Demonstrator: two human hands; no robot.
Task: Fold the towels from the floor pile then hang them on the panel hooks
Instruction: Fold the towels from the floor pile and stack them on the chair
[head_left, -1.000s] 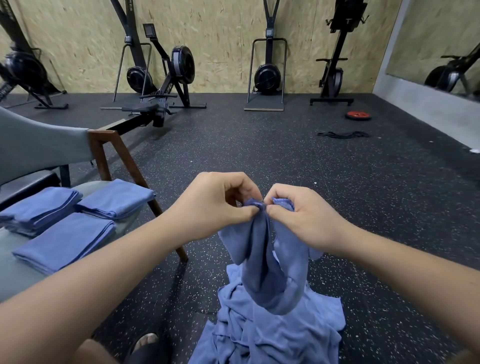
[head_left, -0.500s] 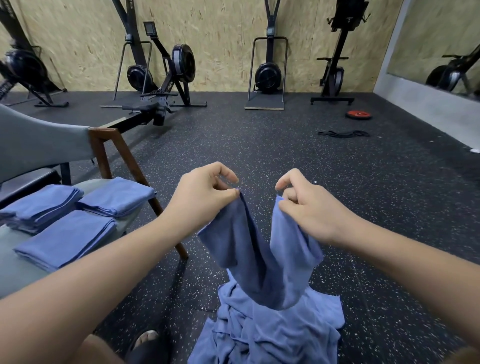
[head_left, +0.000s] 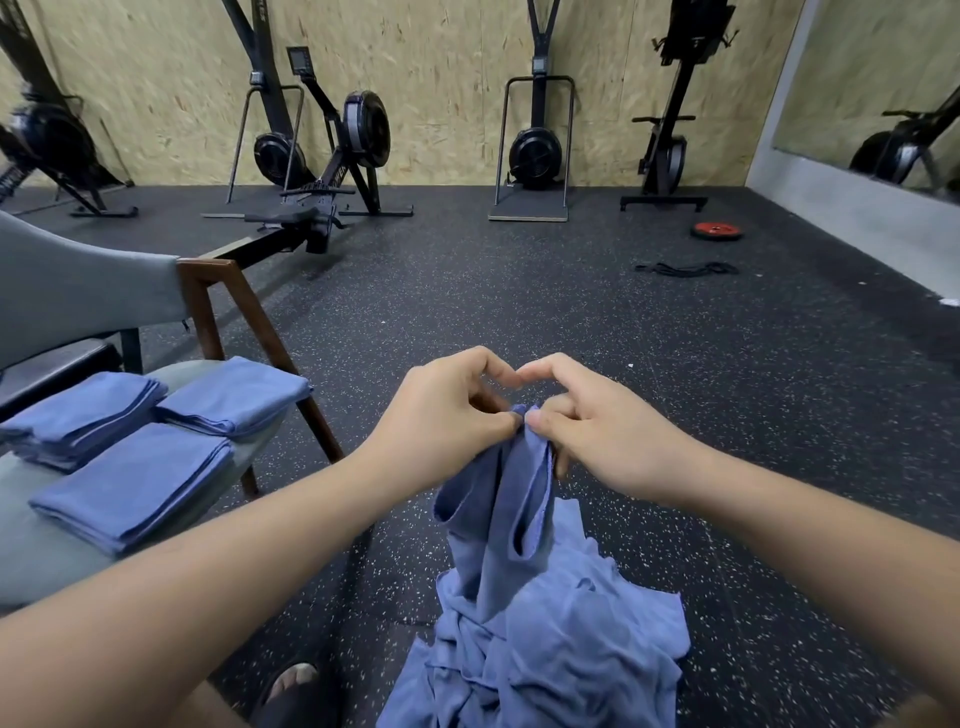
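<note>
A blue towel (head_left: 498, 514) hangs in front of me, its top edge bunched between both hands. My left hand (head_left: 447, 415) pinches that edge with thumb and fingers. My right hand (head_left: 597, 421) pinches the same edge right beside it, so the fingertips of both hands touch. The towel droops in two loose folds down to the crumpled pile of blue towels (head_left: 550, 654) on the floor below. Three stacks of folded blue towels (head_left: 135, 488) lie on the grey chair seat (head_left: 36, 551) at my left.
The chair's brown wooden leg (head_left: 270, 343) slants down toward the pile. Black rowing and ski machines (head_left: 332, 156) line the plywood wall at the back. A red weight plate (head_left: 716, 230) and a black strap (head_left: 685, 268) lie on the speckled black floor at far right. My sandalled foot (head_left: 291, 686) shows at the bottom.
Half a second ago my hands held the towel's edge apart; they have come together again and now pinch the corners side by side.
</note>
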